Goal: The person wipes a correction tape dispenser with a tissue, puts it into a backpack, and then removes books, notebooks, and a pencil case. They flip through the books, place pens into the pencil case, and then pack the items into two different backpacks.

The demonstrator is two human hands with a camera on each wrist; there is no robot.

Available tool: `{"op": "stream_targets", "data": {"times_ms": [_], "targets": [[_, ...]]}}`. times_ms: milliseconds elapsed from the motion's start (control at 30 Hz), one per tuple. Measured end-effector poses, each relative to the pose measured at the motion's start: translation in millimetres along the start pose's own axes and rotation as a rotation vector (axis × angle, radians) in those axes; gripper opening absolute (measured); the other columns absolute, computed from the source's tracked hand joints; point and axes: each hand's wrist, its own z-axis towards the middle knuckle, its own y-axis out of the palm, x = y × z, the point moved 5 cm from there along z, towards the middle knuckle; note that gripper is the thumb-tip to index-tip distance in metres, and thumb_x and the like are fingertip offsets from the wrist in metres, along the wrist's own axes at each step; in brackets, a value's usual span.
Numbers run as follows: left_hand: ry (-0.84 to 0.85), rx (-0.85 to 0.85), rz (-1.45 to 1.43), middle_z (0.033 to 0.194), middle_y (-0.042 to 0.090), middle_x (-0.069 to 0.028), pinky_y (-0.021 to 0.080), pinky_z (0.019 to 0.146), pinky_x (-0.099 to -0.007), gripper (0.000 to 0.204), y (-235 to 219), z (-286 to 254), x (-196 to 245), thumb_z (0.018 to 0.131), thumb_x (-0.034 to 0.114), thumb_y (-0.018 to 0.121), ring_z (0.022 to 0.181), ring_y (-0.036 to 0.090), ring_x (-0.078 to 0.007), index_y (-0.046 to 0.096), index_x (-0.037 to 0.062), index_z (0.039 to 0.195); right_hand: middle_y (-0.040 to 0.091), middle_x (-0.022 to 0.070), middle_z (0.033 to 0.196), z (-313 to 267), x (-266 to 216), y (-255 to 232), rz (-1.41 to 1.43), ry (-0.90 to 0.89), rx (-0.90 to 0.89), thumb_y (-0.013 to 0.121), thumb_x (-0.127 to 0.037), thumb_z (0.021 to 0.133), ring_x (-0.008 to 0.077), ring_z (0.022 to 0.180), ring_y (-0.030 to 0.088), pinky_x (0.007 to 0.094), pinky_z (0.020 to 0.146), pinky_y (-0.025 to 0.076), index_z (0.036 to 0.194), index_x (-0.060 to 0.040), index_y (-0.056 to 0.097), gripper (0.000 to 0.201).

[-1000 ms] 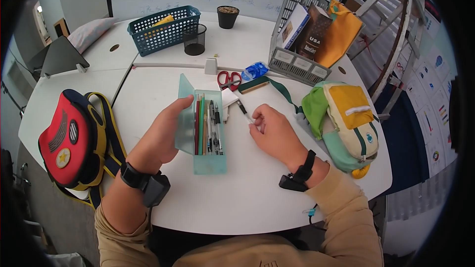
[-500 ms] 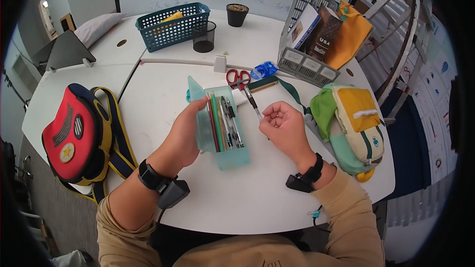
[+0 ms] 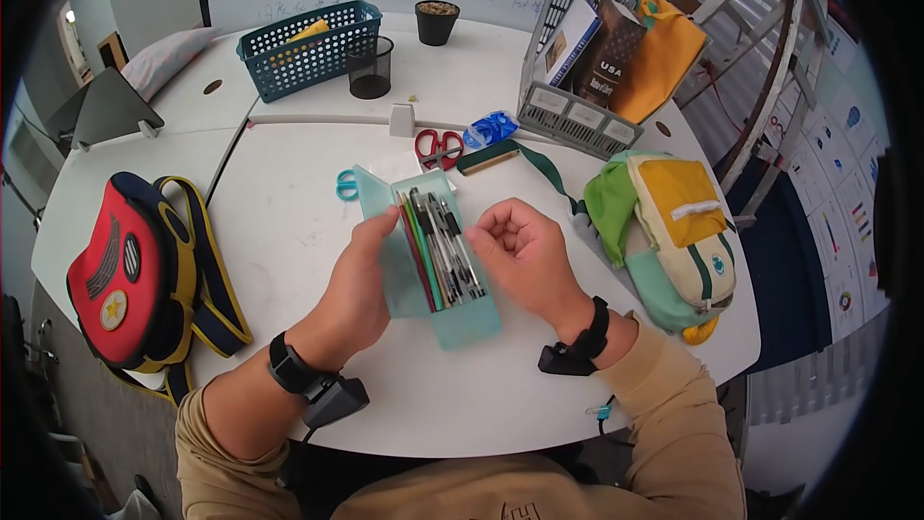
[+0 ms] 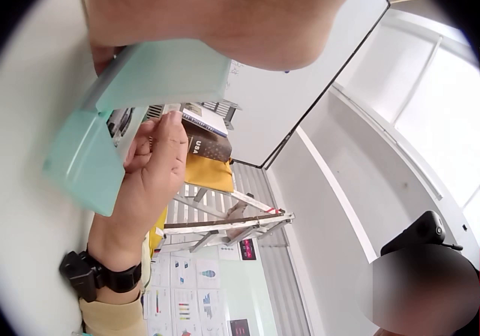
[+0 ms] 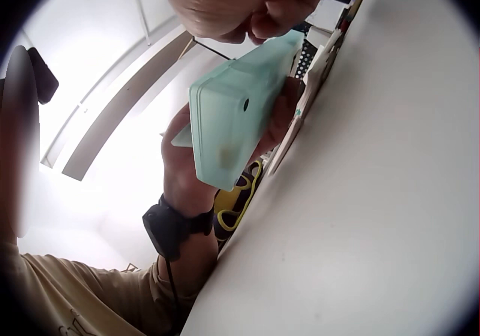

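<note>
The pencil case (image 3: 469,327) sits in the middle of the head view, its lid open, with pens (image 3: 452,248) and pencils (image 3: 418,255) in it. Your left hand (image 3: 354,279) grips its left side. Your right hand (image 3: 529,255) is by its right side, fingers curled; you cannot tell if they hold anything. Red scissors (image 3: 438,150) lie above, near the frame's upper middle.

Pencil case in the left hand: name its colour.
The pencil case is pale, see-through teal; it shows best in the head view.
</note>
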Motion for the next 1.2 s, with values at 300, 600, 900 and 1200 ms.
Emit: {"op": "stream_targets", "data": {"times_ms": [300, 600, 900, 1200], "targets": [[0.012, -0.057, 0.001, 0.134, 0.076, -0.0082, 0.062, 0.107, -0.0447, 0.053, -7.2, 4.6, 0.1, 0.118, 0.054, 0.051, 0.121, 0.076, -0.0216, 0.065, 0.0119, 0.147, 0.072, 0.0054, 0.106, -5.5, -0.5, 10.6, 0.064, 0.320, -0.155, 0.081, -0.024, 0.113, 0.0071, 0.070, 0.069, 0.0264, 0.054, 0.055, 0.126, 0.0017, 0.065, 0.034], [0.088, -0.117, -0.036, 0.139, 0.075, -0.0104, 0.058, 0.114, -0.0458, 0.067, 6.3, 0.4, 6.0, 0.121, 0.062, 0.041, 0.126, 0.073, -0.0239, 0.064, 0.0076, 0.152, 0.073, 0.0074, 0.105, -5.4, 9.5, 13.5, 0.223, 0.422, -0.165, 0.071, -0.023, 0.119, 0.0124, 0.067, 0.071, 0.0294, 0.055, 0.059, 0.139, 0.0059, 0.064, 0.036], [0.156, 0.060, 0.069, 0.149, 0.064, -0.0131, 0.049, 0.124, -0.0469, 0.071, -2.7, 4.9, 0.0, 0.118, 0.029, 0.070, 0.137, 0.065, -0.0249, 0.033, -0.0001, 0.171, 0.073, 0.0059, 0.097, -7.4, 1.7, 13.0, 0.341, 0.416, -0.223, 0.067, -0.028, 0.121, 0.0134, 0.069, 0.073, 0.0288, 0.058, 0.061, 0.148, 0.0056, 0.067, 0.044], [0.186, -0.066, 0.235, 0.144, 0.068, -0.0193, 0.063, 0.108, -0.0389, 0.062, 3.5, 3.7, -3.3, 0.118, 0.025, 0.074, 0.127, 0.073, -0.0220, 0.042, -0.0100, 0.158, 0.079, 0.0054, 0.101, -10.3, -7.2, 19.6, 0.221, 0.306, -0.312, 0.081, -0.025, 0.114, 0.0093, 0.075, 0.074, 0.0254, 0.060, 0.059, 0.132, 0.0041, 0.070, 0.036]]}}
